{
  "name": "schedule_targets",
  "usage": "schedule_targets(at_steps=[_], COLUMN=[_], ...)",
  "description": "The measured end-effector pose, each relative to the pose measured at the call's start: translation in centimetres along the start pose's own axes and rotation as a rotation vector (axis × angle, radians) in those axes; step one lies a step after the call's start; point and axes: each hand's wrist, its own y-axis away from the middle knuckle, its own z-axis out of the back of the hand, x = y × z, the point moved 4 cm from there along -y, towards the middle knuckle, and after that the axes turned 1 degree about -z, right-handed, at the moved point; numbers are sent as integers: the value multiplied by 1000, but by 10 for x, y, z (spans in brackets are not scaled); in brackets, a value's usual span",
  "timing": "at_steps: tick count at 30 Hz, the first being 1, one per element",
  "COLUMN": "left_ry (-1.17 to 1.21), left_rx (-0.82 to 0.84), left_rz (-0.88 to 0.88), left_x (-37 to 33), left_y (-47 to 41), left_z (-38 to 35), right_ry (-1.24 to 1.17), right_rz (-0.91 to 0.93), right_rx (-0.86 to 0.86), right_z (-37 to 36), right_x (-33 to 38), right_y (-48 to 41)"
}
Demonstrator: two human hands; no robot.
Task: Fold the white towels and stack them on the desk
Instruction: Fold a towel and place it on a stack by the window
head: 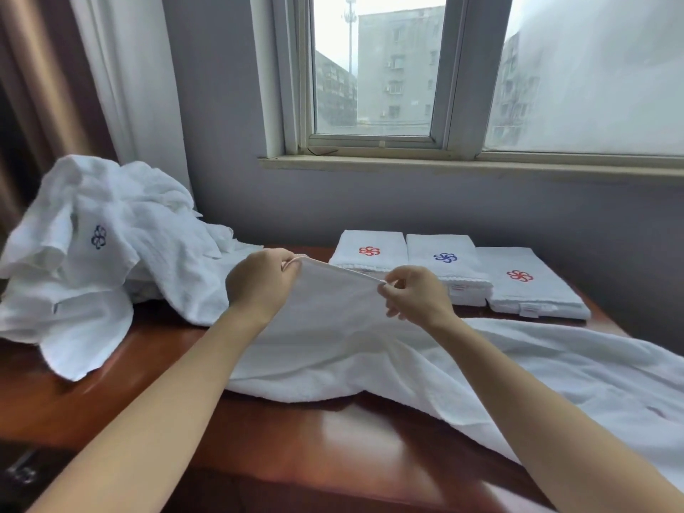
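Head view: the left hand (259, 281) and right hand (416, 296) each pinch the raised hem of a white towel (333, 338), fingers (288, 265) closed on the cloth. The towel drapes over the tabletop (333, 438) toward its right edge. A heap of unfolded towels (111, 253) sits at the left edge. Three folded towels (444, 268) lie side by side along the far edge.

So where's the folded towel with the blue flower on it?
Head view: the blue-flower towel sits at the desk's far edge, right of centre, between two red-flower towels, below the window.
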Motion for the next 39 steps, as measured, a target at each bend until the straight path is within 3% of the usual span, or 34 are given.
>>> schedule_targets(at_steps=[3, 6, 10, 13, 16, 19, 21, 23, 28, 30, 32, 35, 39], left_ry=[87, 140, 231, 232, 122, 193, 254, 227, 85, 99, 79, 52, 163], left_rx=[78, 267, 529, 713, 668, 597, 561, 628, 1249, 1236, 1006, 713, 663], left_rz=[102, 105, -4, -39, -101, -84, -98, -79, 277, 253, 135, -62, -195], left_x=[7, 7, 3, 3, 3, 2, 1, 2, 7, -4, -25, -62, -123], left_y=[0, 15, 51, 77, 82, 77, 71, 69, 94, 99, 99, 103, 120], left_z=[-12, -29, -52, -64, -62, -47, -31, -18, 1, 0, -4, -15, -42], right_ry=[-18, 24, 234, 364, 253, 57, -46, -103, -38, -118, -203, -213, 238], right_rz=[-13, -19, -24, 41, 104, 97, 79, 59, -79, -148, -155, -159, -150], right_rx=[193, 353, 359, 247, 176, 206, 308, 465, 983, 1154, 1051, 589, 76], right_z=[-17, -31, -39, -41, -35, -25, -19, -13, -25, -28, -18, 19, 78], right_x=[-5, -12, -21, -20, -13, -4, 4, 12, 20, 21, 18, -3, -53], right_y=[2, 13, 27, 35, 38, 42, 49, 62, 117, 137, 140, 135, 142])
